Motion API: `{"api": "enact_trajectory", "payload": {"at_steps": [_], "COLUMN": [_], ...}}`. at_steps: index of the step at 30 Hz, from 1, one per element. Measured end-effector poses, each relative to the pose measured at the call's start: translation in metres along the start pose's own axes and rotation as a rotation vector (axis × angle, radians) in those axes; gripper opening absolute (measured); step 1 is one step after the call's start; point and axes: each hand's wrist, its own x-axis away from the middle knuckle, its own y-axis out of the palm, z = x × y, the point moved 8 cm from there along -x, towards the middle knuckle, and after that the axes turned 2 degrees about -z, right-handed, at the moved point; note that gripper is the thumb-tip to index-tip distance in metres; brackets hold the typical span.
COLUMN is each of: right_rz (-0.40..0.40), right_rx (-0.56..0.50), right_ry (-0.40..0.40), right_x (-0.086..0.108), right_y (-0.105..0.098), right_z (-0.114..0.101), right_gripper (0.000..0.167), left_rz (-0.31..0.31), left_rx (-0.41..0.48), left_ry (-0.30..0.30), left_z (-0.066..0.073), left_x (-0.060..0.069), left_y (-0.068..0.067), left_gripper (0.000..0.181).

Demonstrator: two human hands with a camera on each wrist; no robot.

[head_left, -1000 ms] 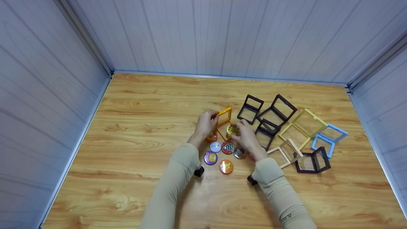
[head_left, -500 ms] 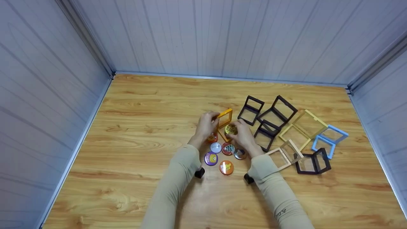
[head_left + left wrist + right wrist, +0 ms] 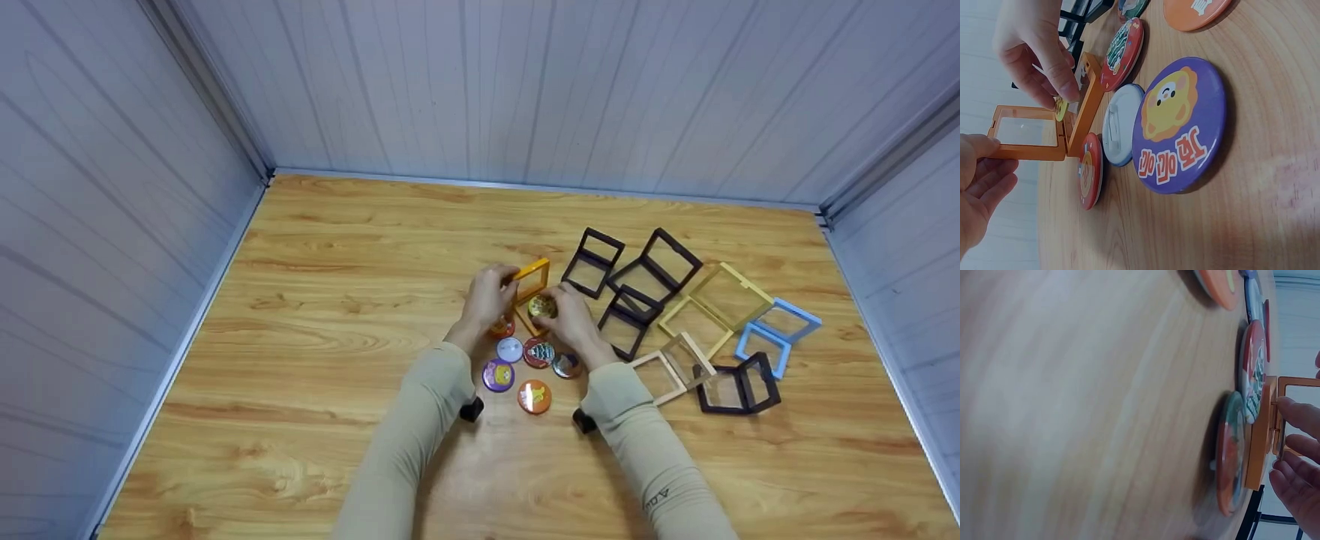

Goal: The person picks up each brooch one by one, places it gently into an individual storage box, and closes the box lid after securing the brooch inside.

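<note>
An orange hinged frame (image 3: 532, 276) stands open on the table, one half flat and the other raised. My left hand (image 3: 486, 300) pinches the raised half at its outer edge, as the left wrist view shows (image 3: 1027, 152). My right hand (image 3: 574, 319) holds a yellow-gold round badge (image 3: 540, 306) between its fingers over the flat half; in the left wrist view the badge (image 3: 1061, 108) is tilted on edge. Just in front lie a red tree badge (image 3: 538, 352), a white-backed badge (image 3: 510, 349) and a purple lion badge (image 3: 498, 375).
An orange badge (image 3: 534, 397) and a dark-centred badge (image 3: 566, 365) lie nearer me. On the right are several black frames (image 3: 592, 262), a gold frame (image 3: 696, 326), a blue frame (image 3: 765, 341) and a beige frame (image 3: 660, 377). Panel walls (image 3: 525, 90) surround the table.
My right hand has moved slightly left with the yellow-gold badge, bringing it further over the flat half of the orange frame. My left hand keeps its grip on the raised half.
</note>
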Motion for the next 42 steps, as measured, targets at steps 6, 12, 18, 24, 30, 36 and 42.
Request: {"api": "enact_trajectory", "payload": {"at_steps": [6, 12, 18, 24, 30, 36, 42], "right_rz": [-0.009, -0.026, -0.039, -0.061, -0.045, -0.004, 0.011], "right_rx": [0.033, 0.043, 0.048, 0.016, -0.010, -0.015, 0.000], "right_ry": [-0.017, -0.011, -0.015, 0.009, 0.009, -0.036, -0.056], "right_x": [0.000, -0.002, -0.002, -0.001, 0.002, 0.008, 0.014], "right_y": [0.002, 0.004, 0.005, 0.005, -0.001, -0.010, -0.016], "right_z": [-0.002, -0.002, -0.002, 0.002, 0.005, 0.006, 0.010], "right_gripper": [0.038, 0.038, 0.038, 0.042, 0.046, 0.047, 0.051], "left_rz": [-0.007, 0.007, 0.032, 0.018, 0.017, 0.022, 0.028], "left_rx": [0.000, -0.014, -0.028, -0.007, -0.014, -0.018, -0.029], "left_ry": [-0.007, 0.014, 0.052, 0.028, 0.021, 0.030, 0.050], "left_z": [0.000, 0.001, 0.004, 0.002, 0.002, 0.003, 0.004], "left_x": [0.000, 0.000, 0.002, 0.001, 0.001, 0.000, 0.002], "left_y": [0.000, -0.001, -0.003, -0.002, -0.001, -0.002, -0.003], "left_gripper": [0.026, 0.026, 0.024, 0.025, 0.025, 0.025, 0.024]}}
